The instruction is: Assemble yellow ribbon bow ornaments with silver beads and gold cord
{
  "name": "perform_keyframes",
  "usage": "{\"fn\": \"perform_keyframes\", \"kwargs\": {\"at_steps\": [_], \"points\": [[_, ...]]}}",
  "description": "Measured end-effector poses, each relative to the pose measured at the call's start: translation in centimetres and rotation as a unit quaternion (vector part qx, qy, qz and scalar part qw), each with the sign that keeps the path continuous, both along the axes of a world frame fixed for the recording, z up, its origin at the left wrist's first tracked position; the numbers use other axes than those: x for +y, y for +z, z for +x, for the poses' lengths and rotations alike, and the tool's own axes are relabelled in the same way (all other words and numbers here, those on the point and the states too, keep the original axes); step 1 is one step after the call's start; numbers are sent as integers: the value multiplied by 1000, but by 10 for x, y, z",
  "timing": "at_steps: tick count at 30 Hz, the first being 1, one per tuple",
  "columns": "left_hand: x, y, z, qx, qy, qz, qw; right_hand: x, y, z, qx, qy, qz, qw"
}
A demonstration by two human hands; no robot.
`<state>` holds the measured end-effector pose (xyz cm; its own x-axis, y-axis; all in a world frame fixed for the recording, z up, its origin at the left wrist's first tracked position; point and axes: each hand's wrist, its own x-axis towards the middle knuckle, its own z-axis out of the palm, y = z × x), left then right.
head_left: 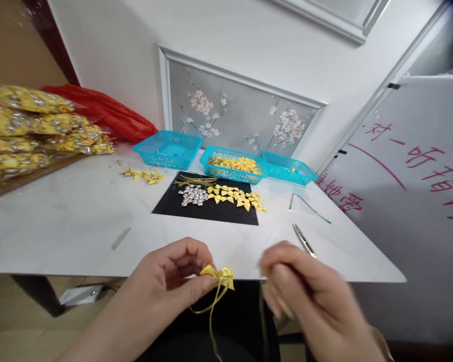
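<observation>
My left hand (pixel 169 281) pinches a small yellow ribbon bow (pixel 221 275) at the table's front edge; thin ribbon tails hang down from it. My right hand (pixel 305 294) is just right of the bow, blurred by motion, with fingers curled and a dark strand hanging below it. On a black mat (pixel 207 211) farther back lie a cluster of silver beads (pixel 192 194), a row of yellow bows (pixel 236 196) and some gold wires (pixel 196 179).
Three blue baskets (pixel 168 149) stand along the wall; the middle one (pixel 232 168) holds yellow bows. Metal tweezers (pixel 304 240) lie by my right hand. Bags of yellow goods (pixel 30 130) and a red bag (pixel 105 113) are stacked at left. A whiteboard (pixel 411 176) leans at right.
</observation>
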<state>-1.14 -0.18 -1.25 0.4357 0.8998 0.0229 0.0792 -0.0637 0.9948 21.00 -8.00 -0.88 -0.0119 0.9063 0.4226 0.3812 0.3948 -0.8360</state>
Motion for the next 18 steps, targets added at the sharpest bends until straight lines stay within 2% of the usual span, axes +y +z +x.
{"fn": "perform_keyframes", "kwargs": {"at_steps": [4,8,14,18], "points": [[-6,6,6,28,34,57,997,30,14,-11,-22,58,-77,995],[-8,9,10,35,36,81,995,27,14,-17,-44,82,-123,988],[-11,6,7,28,40,106,993,26,12,-20,-31,88,-141,986],[-14,1,3,57,63,160,983,28,12,-23,-11,90,-153,984]]}}
